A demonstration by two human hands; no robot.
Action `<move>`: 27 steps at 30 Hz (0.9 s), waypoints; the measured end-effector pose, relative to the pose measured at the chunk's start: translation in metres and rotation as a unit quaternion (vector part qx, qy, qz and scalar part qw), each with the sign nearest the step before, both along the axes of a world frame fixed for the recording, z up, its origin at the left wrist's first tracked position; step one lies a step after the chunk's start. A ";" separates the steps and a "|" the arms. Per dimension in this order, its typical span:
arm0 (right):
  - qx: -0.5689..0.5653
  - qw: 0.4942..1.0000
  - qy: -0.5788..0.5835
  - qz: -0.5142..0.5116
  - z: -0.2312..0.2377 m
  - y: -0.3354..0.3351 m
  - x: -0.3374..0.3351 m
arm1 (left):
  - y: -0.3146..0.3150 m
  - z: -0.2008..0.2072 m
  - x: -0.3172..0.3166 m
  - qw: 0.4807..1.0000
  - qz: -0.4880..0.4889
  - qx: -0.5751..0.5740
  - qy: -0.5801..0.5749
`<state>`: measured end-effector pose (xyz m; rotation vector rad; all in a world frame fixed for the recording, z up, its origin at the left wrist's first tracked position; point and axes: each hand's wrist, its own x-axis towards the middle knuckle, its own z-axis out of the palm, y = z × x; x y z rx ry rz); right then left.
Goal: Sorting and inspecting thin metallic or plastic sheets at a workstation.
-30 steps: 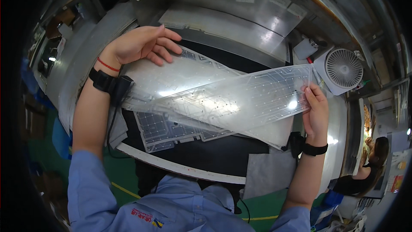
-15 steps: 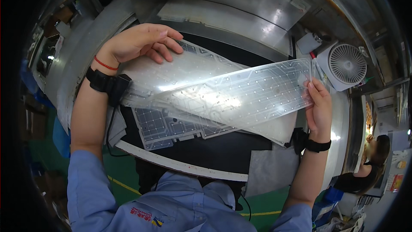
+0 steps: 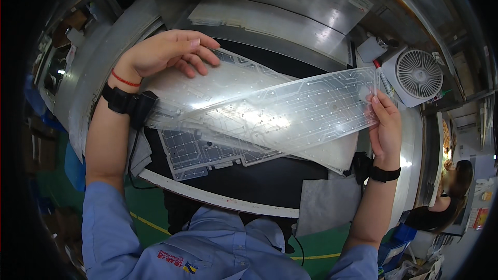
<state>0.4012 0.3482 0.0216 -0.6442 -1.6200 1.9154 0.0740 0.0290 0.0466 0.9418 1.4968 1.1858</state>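
My right hand (image 3: pixel 385 129) pinches the right end of a long clear plastic circuit sheet (image 3: pixel 316 109) between thumb and fingers. Pale printed lines and dots cover this sheet, and its right end is raised. Its left part lies across a stack of similar translucent sheets (image 3: pixel 181 85). Over the far left edge of that stack is my left hand (image 3: pixel 168 54), its fingers loosely bent and apart, gripping nothing; whether the fingertips touch the stack I cannot tell. Another circuit sheet (image 3: pixel 184 153) with a comb-like tab sticks out below the stack, on the black work surface (image 3: pixel 259 184).
A white fan (image 3: pixel 419 75) stands at the far right beside a white box (image 3: pixel 372 50). A metal panel (image 3: pixel 270 2) with paper notes rises at the back. Grey cloth (image 3: pixel 329 205) hangs over the near right edge. Another person (image 3: pixel 441 207) is at the right.
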 end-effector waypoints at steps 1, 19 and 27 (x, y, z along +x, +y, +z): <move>0.000 1.000 0.000 0.000 0.000 0.000 0.000 | 0.000 0.002 0.003 1.000 0.000 0.000 0.000; -0.005 1.000 -0.001 0.002 -0.003 0.006 0.000 | 0.033 0.002 0.114 0.978 -0.170 -0.030 -0.120; -0.016 1.000 -0.011 -0.002 -0.003 0.006 -0.001 | 0.036 -0.007 0.115 0.968 -0.196 -0.023 -0.154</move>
